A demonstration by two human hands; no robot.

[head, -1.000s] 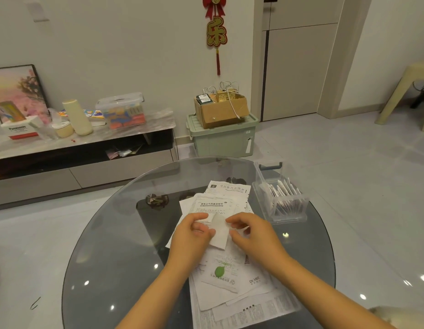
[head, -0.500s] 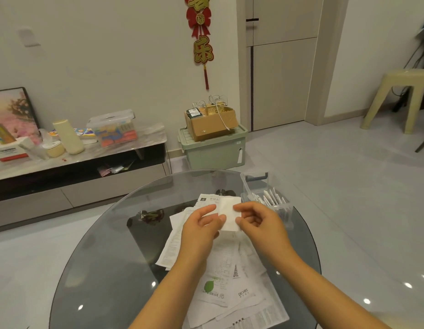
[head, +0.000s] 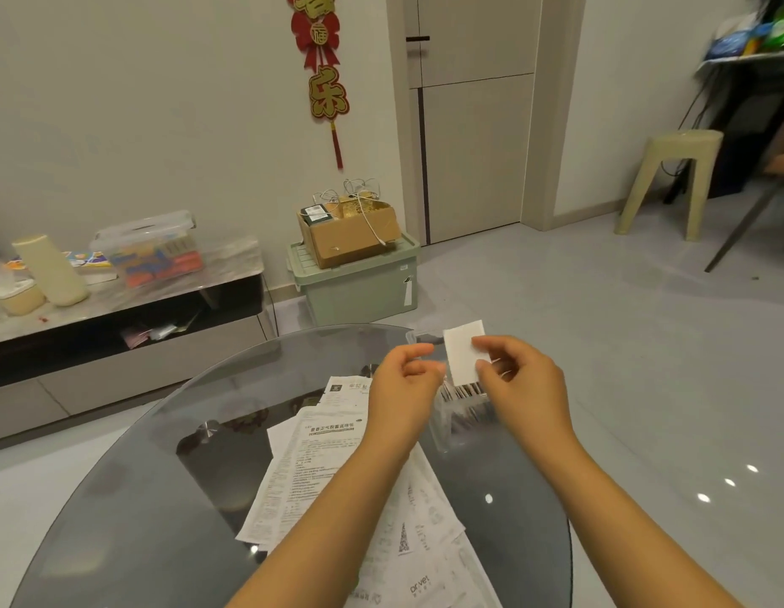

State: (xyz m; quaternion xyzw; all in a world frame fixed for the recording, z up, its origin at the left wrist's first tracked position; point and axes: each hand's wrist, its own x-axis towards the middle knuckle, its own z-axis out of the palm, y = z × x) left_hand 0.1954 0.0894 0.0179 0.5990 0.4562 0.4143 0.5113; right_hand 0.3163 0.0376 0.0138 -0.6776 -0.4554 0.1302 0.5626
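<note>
My right hand (head: 524, 388) pinches a small folded white paper (head: 462, 351) between thumb and fingers, holding it up above the far edge of the round glass table (head: 118, 498). My left hand (head: 403, 383) hovers just left of it with fingers curled and thumb near forefinger; its thumb tip reaches the paper's left edge, and contact is unclear. Under both hands stands a clear plastic box (head: 462, 410) with several folded papers upright inside, partly hidden. A pile of unfolded printed leaflets (head: 320, 458) lies on the glass under my forearms.
Beyond the table, a green storage bin (head: 359, 283) carries a cardboard box (head: 350, 234). A low TV cabinet (head: 118, 300) with containers runs along the left wall. A beige plastic stool (head: 675, 177) and a chair leg stand at the right on the tiled floor.
Both hands lifted the folded paper off the leaflet pile and carried it up and right. Now mainly my right hand holds it above the plastic box. The camera tilted up.
</note>
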